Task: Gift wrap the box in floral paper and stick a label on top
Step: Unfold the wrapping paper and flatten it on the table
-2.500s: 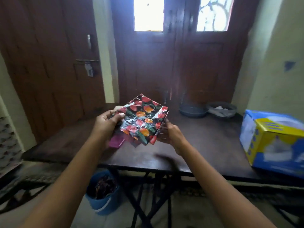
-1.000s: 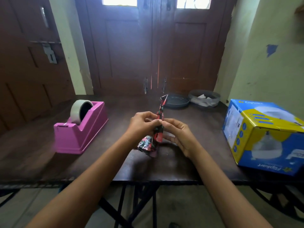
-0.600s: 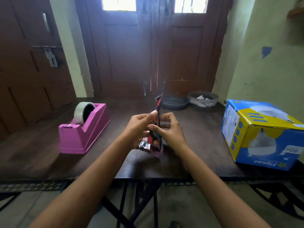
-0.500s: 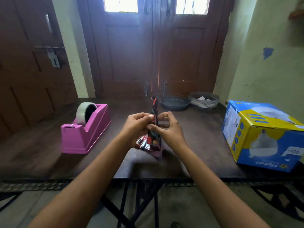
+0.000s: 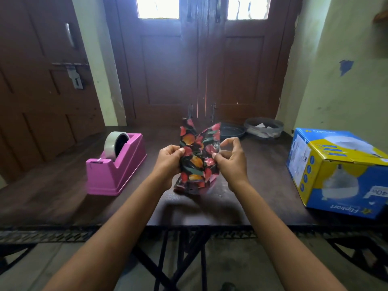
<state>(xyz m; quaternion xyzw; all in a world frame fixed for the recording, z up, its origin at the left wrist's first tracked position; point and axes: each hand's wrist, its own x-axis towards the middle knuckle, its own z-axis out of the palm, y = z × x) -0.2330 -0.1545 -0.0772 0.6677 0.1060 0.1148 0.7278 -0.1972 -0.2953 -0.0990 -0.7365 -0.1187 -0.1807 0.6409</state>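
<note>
spreading open between the hands, the glossy black sheet of wrapping paper printed with red and orange flowers (image 5: pixel 197 162) now shows its face to the camera, where half a second ago it stood edge-on and squeezed flat; the left hand (image 5: pixel 170 162) pinches its left edge and the right hand (image 5: pixel 230 162) its right edge, both clamped on the paper. its lower end hangs at or just above the middle of the dark wooden tabletop (image 5: pixel 252 202). to my eye the sheet is only being unfolded, so wrapping has not begun: the blue and yellow cardboard box (image 5: pixel 340 175) sits bare at the right edge. a pink plastic tape dispenser (image 5: pixel 117 166) stands toward the left edge; a dark round dish (image 5: pixel 232 131) and a round tub of paper scraps (image 5: pixel 263 128) sit at the far edge, before brown wooden double doors (image 5: pixel 201 70) and a pale yellow wall (image 5: pixel 346 91)
</note>
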